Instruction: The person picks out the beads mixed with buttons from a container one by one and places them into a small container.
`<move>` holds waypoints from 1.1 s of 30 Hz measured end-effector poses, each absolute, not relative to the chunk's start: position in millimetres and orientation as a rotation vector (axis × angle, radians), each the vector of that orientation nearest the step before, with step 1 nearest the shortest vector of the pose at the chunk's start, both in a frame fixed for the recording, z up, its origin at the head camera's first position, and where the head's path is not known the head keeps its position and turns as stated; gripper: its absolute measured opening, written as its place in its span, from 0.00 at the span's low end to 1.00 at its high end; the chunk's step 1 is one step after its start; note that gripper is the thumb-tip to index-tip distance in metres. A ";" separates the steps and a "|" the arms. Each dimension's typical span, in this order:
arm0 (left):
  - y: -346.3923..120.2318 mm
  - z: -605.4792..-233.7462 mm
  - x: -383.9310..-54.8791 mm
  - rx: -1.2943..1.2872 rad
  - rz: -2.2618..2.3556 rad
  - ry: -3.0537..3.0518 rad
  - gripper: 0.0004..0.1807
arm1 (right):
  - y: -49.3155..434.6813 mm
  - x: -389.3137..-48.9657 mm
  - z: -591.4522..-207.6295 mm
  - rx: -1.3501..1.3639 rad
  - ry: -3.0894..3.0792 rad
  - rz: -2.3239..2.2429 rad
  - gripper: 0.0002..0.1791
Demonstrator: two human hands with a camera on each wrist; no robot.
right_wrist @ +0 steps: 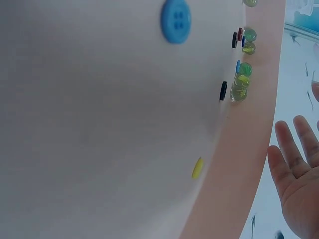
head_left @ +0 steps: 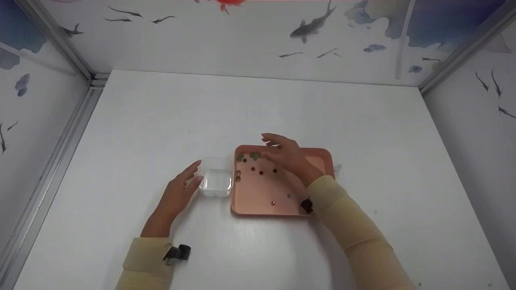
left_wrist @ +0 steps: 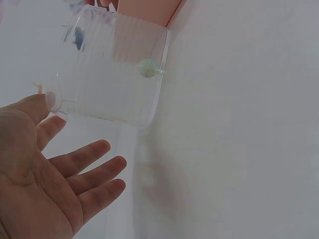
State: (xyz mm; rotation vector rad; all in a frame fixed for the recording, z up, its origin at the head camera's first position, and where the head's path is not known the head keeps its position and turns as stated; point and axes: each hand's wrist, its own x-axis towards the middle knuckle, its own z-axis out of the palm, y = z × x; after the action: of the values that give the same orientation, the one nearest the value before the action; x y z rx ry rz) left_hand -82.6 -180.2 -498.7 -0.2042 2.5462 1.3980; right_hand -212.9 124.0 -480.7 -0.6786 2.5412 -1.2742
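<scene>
A clear plastic box (head_left: 215,183) stands at the left of a pink tray (head_left: 262,207). My left hand (head_left: 179,193) is at the box's left side, thumb touching its corner in the left wrist view, the other fingers loosely extended. A pale green round thing (left_wrist: 148,67) shows through or in the box. Over the tray's far part hovers my right hand (head_left: 284,155), fingers extended and nothing visible in them. Several glass marbles (right_wrist: 239,92) lie along the tray's edge. Buttons are scattered there: a blue button (right_wrist: 175,21), a yellow button (right_wrist: 198,168), black ones and a red one.
A white table (head_left: 161,108) bears the box and tray. Printed wall panels (head_left: 242,44) with fish rise behind and at both sides. Small clear bits (head_left: 338,167) lie just right of the tray.
</scene>
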 end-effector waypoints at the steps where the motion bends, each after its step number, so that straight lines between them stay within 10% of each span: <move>1: -180.2 -498.5 -82.5 -0.203 1.399 2.547 0.29 | 124.2 -212.6 -480.7 -0.686 2.547 -1.270 0.30; 33: -179.7 -497.8 -82.2 -0.210 1.392 2.557 0.30 | 118.8 -209.3 -477.2 -0.572 2.637 -0.924 0.26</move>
State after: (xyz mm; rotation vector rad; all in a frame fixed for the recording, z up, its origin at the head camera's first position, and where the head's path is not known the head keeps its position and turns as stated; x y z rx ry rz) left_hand -82.2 -179.7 -497.8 -0.2099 2.5571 1.3919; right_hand -209.3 118.8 -477.2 -0.5717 2.6373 -0.9237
